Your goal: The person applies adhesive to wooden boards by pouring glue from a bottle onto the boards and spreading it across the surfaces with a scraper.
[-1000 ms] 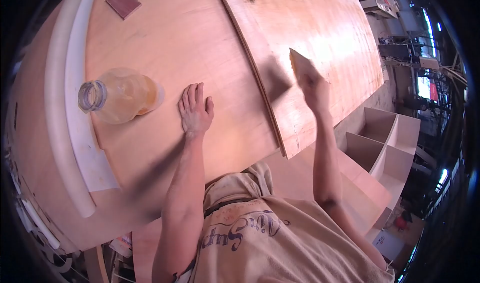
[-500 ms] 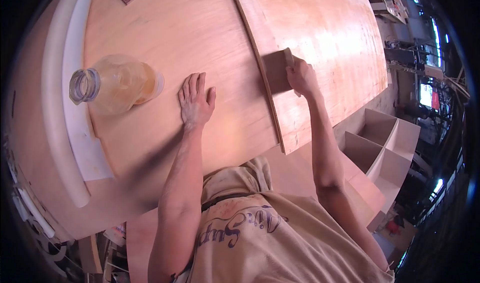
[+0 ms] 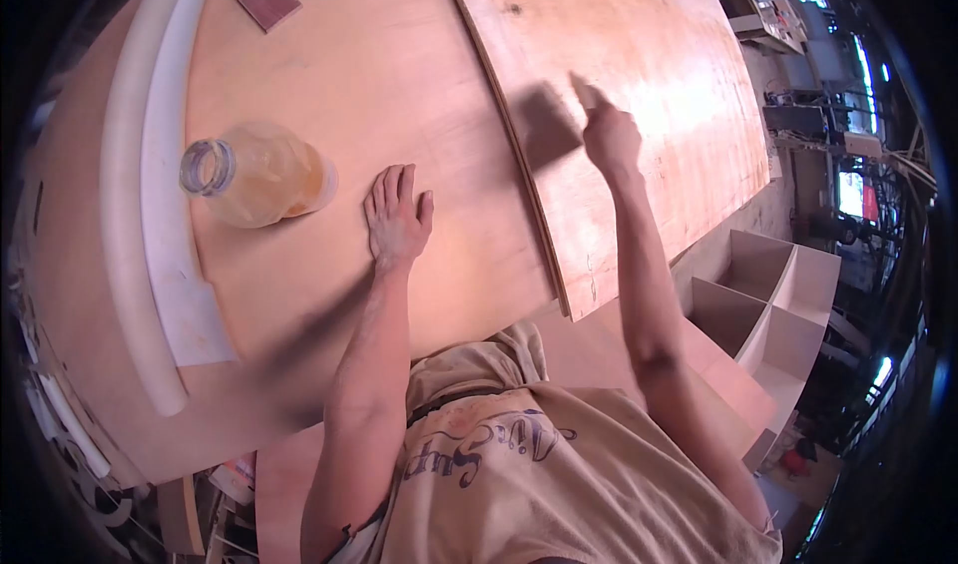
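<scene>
My left hand (image 3: 397,217) lies flat on the bare plywood surface (image 3: 399,75), fingers stretched out and holding nothing. To its left stands a clear plastic bottle (image 3: 264,175) with an open mouth and amber liquid low inside. On the right, a plywood sheet (image 3: 679,195) with a glossy, stained face lies over that surface. Above this sheet my right hand (image 3: 612,140) is closed on a thin, pale flat scraper (image 3: 586,95), seen nearly edge-on and blurred. Whether its edge touches the wood I cannot tell. A dark shadow falls beside it.
A reddish-brown square of sandpaper (image 3: 265,1) lies at the far left. A rounded white strip (image 3: 135,195) runs along the left side. Off the right edge stands a pale compartmented box (image 3: 768,294). Cluttered benches (image 3: 763,10) fill the far right.
My right hand and the scraper have moved slightly up the sheet, now blurred. My left hand stays flat on the plywood. The whole view has shifted a little.
</scene>
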### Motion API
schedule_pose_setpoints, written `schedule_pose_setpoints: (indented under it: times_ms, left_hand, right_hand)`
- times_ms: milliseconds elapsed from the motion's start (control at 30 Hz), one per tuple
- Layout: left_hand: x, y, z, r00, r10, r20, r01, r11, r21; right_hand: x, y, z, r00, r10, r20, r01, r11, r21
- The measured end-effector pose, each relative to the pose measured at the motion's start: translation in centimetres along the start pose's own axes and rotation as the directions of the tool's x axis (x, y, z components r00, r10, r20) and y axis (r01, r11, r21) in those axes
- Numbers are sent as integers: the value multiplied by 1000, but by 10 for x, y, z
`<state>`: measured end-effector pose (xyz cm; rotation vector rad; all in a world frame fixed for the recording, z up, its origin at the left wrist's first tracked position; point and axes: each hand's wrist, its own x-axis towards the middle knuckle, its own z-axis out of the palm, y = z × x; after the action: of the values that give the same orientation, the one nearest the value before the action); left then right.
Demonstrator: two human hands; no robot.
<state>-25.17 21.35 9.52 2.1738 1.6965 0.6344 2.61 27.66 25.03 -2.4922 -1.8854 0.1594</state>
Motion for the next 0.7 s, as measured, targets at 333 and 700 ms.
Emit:
schedule_pose_setpoints:
  times_ms: [333,700]
  left_hand:
    - [1,0,1,999,-23,-29,21,998,-59]
    - [0,-2,1,998,-2,-56,0,999,-36]
  right_hand:
    - [59,19,29,973,97,208,-101,995,11]
    - [30,-64,13,959,22,283,-67,986,150]
